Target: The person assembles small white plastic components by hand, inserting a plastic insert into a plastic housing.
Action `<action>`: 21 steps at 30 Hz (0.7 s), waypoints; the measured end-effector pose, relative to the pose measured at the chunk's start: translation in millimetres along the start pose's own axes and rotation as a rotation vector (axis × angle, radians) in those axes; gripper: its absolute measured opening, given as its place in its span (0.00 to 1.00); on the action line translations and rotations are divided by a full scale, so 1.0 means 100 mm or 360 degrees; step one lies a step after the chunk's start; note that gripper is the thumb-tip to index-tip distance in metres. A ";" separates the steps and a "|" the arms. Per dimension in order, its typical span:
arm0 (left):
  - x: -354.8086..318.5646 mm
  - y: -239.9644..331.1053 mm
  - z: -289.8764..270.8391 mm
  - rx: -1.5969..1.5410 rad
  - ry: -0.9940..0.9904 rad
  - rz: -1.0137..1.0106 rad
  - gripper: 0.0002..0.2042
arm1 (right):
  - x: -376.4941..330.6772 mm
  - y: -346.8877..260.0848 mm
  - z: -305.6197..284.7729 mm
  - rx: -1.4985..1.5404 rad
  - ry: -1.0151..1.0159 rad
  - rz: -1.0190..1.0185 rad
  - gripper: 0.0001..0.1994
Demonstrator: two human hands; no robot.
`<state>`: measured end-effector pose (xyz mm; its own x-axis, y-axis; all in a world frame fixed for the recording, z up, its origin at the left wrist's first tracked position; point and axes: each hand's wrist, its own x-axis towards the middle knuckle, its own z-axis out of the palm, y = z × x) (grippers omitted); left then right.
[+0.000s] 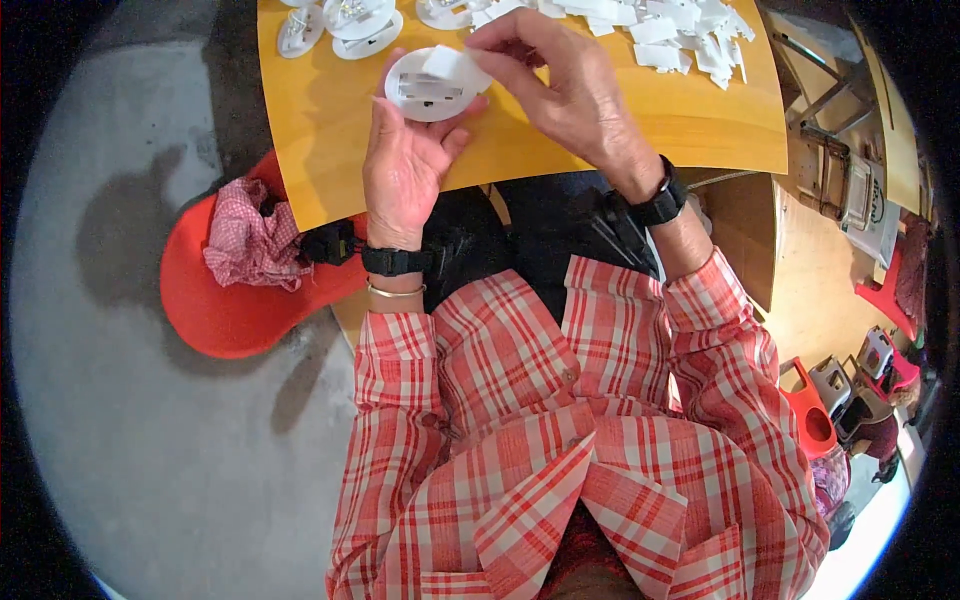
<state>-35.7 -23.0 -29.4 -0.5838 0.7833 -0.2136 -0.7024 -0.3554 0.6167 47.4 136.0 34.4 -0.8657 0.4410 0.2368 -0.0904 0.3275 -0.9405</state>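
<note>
My left hand [408,165] holds a round white plastic housing [428,103] above the table's near side, its fingers beneath and around the rim. A rectangular recess with slots and small dark marks faces up on it. A small white rectangular cover [446,63] lies over the housing's upper right part, tilted. My right hand [570,95] pinches the cover's right end between thumb and fingers. Whether the cover is seated in the recess or just rests against it, I cannot tell.
On the yellow tabletop [700,130], several round white housings [365,40] lie at the far left. A heap of loose white covers [665,35] spreads at the far right. A red stool [215,310] with a checked cloth [255,240] stands left of the table.
</note>
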 end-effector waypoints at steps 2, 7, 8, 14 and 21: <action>-0.01 0.01 0.04 0.0075 0.0010 0.0009 0.27 | 0.00 0.03 0.08 -0.0282 -0.0030 -0.0119 0.06; 0.00 -0.02 0.04 0.0169 0.0071 0.0025 0.28 | 0.04 0.22 0.19 -0.0654 0.0022 -0.0419 0.06; 0.00 -0.03 0.04 0.0165 0.0072 0.0025 0.28 | 0.04 0.24 0.19 -0.0692 0.0017 -0.0437 0.06; -0.01 -0.02 0.08 0.0226 0.0060 0.0065 0.28 | 0.05 0.24 0.19 -0.0735 -0.0014 -0.0450 0.07; 0.00 -0.01 0.07 0.0236 0.0036 0.0059 0.27 | 0.05 0.23 0.21 -0.0673 -0.0002 -0.0327 0.07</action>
<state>-32.2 -19.5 -24.7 -0.6185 0.7587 -0.2044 -0.6131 -0.3033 0.7295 30.4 128.2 8.3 -0.8516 0.3301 0.4072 -0.0519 0.7199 -0.6922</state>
